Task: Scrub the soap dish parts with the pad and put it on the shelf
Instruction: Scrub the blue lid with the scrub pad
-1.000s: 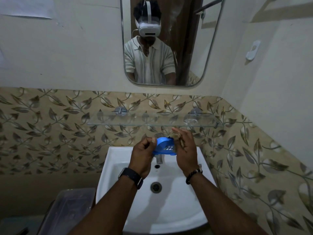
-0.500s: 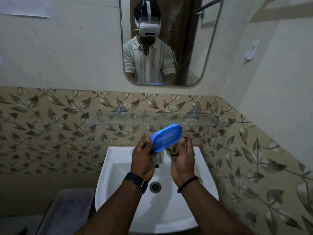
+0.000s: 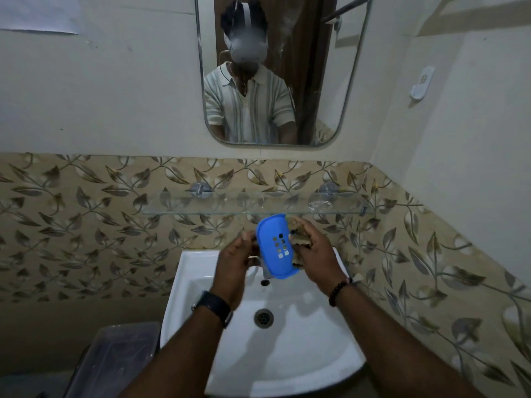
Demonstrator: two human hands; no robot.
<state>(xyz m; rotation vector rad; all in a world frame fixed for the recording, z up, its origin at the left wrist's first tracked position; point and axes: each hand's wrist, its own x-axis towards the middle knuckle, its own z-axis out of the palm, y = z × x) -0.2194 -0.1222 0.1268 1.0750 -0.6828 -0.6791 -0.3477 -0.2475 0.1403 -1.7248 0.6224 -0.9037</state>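
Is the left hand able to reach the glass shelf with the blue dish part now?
Probably yes: the left hand holds the blue dish part just below the glass shelf, with nothing between.

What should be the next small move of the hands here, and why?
Probably rub the pad across the blue soap dish part: the left hand holds it over the sink, the right hand presses the pad to its edge, and the shelf waits above.

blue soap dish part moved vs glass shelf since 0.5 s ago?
Yes. The blue perforated plastic soap dish part has turned from lying crosswise to nearly upright, its top edge still just under the glass shelf.
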